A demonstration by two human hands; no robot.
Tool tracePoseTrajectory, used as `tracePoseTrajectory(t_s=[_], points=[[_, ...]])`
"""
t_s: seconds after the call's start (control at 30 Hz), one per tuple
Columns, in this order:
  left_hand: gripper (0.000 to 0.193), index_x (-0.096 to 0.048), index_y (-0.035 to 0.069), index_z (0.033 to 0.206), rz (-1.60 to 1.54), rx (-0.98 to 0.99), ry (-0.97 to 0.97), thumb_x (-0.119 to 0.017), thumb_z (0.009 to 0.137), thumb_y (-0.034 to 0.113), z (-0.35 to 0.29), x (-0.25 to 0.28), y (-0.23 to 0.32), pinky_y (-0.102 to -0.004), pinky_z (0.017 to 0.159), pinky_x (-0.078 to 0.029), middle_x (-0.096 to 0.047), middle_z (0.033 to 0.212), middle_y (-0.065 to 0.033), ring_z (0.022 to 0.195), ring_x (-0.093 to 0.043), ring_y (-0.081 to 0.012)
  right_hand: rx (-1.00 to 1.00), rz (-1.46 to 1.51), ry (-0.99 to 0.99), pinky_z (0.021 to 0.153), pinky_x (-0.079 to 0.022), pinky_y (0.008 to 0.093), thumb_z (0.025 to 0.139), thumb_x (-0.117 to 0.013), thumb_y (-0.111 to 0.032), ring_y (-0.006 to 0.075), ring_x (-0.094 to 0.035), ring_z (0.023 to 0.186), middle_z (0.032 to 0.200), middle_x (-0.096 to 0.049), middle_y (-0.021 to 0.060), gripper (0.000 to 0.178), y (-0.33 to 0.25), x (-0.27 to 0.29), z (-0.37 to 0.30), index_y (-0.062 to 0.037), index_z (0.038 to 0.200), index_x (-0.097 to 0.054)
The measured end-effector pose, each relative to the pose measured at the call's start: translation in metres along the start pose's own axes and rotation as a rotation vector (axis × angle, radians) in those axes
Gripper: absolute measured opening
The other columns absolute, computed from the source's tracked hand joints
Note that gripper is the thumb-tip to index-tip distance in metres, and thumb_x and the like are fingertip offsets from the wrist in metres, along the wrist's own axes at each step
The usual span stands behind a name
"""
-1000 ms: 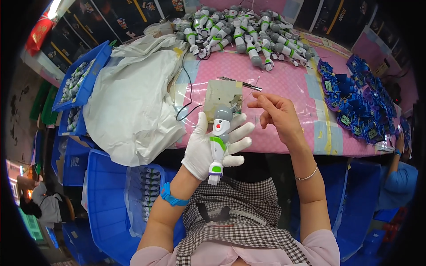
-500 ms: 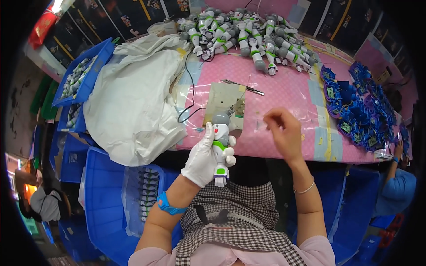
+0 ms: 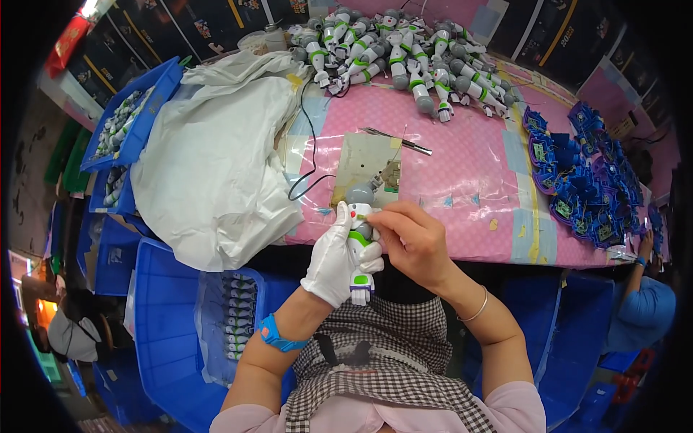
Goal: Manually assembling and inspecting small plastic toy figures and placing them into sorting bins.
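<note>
My left hand (image 3: 328,263), in a white glove, wraps round a toy figure's arm (image 3: 358,237) at the table's front edge. The toy arm is white with green bands, a red dot, a grey ball at the upper end and a small white fist at the lower. My bare right hand (image 3: 415,239) has thumb and forefinger pinched together against the toy arm's right side, near the red dot. Whatever tiny thing lies between those fingertips is too small to name. Just beyond the grey ball lies a flat metal plate (image 3: 352,155) with a small circuit board on it.
Tweezers (image 3: 404,141) lie beyond the plate. Many similar toy arms (image 3: 397,54) are heaped at the back. White sheeting (image 3: 216,159) covers the left side; blue parts with circuit boards (image 3: 588,173) fill the right. A blue bin (image 3: 170,325) with toy arms stands lower left.
My right hand has come in from the right and down to the toy arm, its fingers now pinched against it. My left hand keeps its hold, almost in place.
</note>
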State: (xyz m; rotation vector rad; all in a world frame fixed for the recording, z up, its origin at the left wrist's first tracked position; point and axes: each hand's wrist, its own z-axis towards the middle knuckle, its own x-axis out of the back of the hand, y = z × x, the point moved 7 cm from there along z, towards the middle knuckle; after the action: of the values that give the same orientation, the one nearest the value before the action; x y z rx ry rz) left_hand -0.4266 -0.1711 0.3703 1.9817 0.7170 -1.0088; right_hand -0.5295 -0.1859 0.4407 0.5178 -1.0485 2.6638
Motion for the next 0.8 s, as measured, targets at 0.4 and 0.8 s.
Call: tracePoseTrajectory(t_s=[0.4,0.8], points=[[0.043,-0.050,0.010,0.099,-0.015,0.015,-0.008,-0.029,0.097,0.048,0.000,0.000,0.000,-0.0245,0.044,-0.030,-0.049,0.072,-0.0027,0.047,-0.036,-0.0106,0.020,-0.026,-0.002,0.053,-0.048,0.0269,0.070,-0.065,0.009,0.0194,-0.059,0.064,0.080,-0.060,0.0092,0.022,0.002,-0.001,-0.002,-0.0022,0.089,-0.066],[0.047,-0.051,0.006,0.102,0.058,-0.013,-0.040,-0.031,0.096,0.048,0.005,-0.001,0.002,-0.0263,0.046,-0.034,-0.052,0.077,-0.0050,0.051,-0.041,-0.0134,0.022,-0.028,0.071,0.056,-0.049,0.0268,0.072,-0.066,0.009,0.0176,-0.059,0.064,0.079,-0.061,0.0089,0.018,0.024,0.013,0.003,-0.0015,0.086,-0.067]])
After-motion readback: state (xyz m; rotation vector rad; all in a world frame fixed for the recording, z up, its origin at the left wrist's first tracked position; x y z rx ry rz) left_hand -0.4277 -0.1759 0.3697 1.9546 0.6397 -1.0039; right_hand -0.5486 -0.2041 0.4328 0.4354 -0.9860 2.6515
